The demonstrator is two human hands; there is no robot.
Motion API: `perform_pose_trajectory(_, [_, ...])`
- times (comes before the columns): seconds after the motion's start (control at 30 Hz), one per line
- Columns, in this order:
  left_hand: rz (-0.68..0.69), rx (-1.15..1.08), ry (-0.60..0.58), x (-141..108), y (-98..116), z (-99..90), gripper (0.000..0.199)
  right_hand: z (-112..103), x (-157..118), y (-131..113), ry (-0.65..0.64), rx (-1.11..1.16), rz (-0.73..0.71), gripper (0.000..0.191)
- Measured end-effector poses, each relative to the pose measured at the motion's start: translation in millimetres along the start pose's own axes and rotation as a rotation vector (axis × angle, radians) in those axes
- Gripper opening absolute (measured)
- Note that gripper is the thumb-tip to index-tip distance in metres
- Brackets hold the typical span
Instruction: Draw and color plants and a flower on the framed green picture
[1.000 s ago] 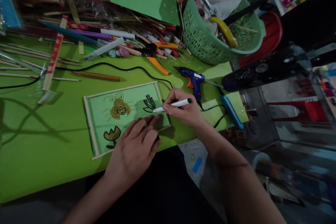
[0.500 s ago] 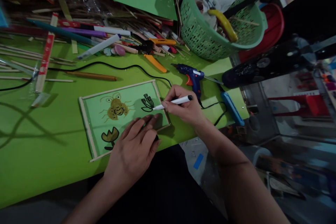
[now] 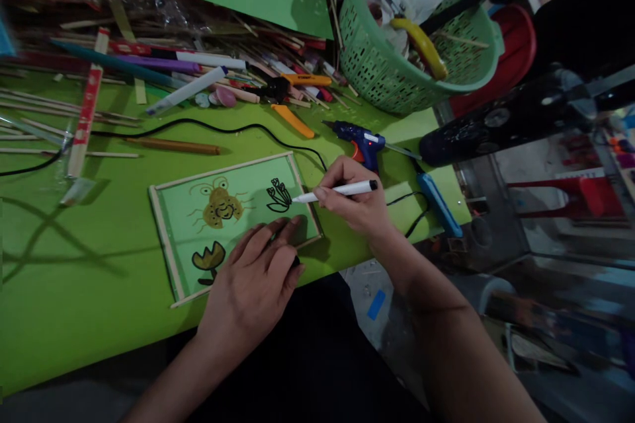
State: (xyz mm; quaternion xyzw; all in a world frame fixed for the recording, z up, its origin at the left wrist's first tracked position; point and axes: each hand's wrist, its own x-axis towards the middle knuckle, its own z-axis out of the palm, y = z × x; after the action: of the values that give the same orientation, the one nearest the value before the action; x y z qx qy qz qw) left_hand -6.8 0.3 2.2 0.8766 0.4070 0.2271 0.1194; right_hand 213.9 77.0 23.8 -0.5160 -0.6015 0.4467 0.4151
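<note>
On the table lies a green card (image 3: pixel 253 178) in a thin wooden stick frame (image 3: pixel 163 244). It bears a brown beetle drawing (image 3: pixel 222 206), a brown tulip drawing (image 3: pixel 208 256) and a black-outlined flower drawing (image 3: pixel 278 195). My right hand (image 3: pixel 354 198) is closed around a white marker (image 3: pixel 337 192) with a black end, its tip at the flower's right edge. My left hand (image 3: pixel 255 271) rests over the card's lower edge. A small black piece that looks like the marker's cap (image 3: pixel 296 261) sticks out between its thumb and fingers, mostly hidden.
A blue glue gun (image 3: pixel 360 139) lies beyond my right hand, near a light-blue cutter (image 3: pixel 439 205). Orange-handled pliers (image 3: pixel 292 120), pens and wooden sticks crowd the back. A black cable (image 3: pixel 208 124) crosses behind the frame. A green basket (image 3: pixel 387 73) stands at back right.
The marker and my right hand have shifted slightly right, and the tip has moved from inside the flower drawing to its right edge. More dark lines show there. My left hand stays put.
</note>
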Motion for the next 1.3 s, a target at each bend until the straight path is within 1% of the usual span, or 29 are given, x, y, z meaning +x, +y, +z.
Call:
perform_pose_trajectory(0.17, [0.0, 0.005, -0.009, 3, 1, -1.4, 0.014, 0, -11, -4, 0.007, -0.03, 0.013, 0.027])
perform_pose_trajectory(0.4, [-0.011, 0.001, -0.001, 2, 1, -0.5, 0.014, 0, -24, 7, 0.035, -0.098, -0.031, 0.017])
perform_pose_trajectory(0.7, [-0.016, 0.011, 0.015, 4, 2, -1.1, 0.018, 2, -22, 8, -0.005, -0.127, -0.01, 0.018])
perform_pose_trajectory(0.9, [-0.017, 0.019, 0.006, 3, 2, -0.4, 0.016, 2, -21, 8, -0.009, -0.115, -0.054, 0.016])
perform_pose_trajectory(1.3, [-0.008, 0.012, 0.014, 2, 1, 0.0, 0.016, 3, -20, 4, -0.021, -0.198, -0.065, 0.015])
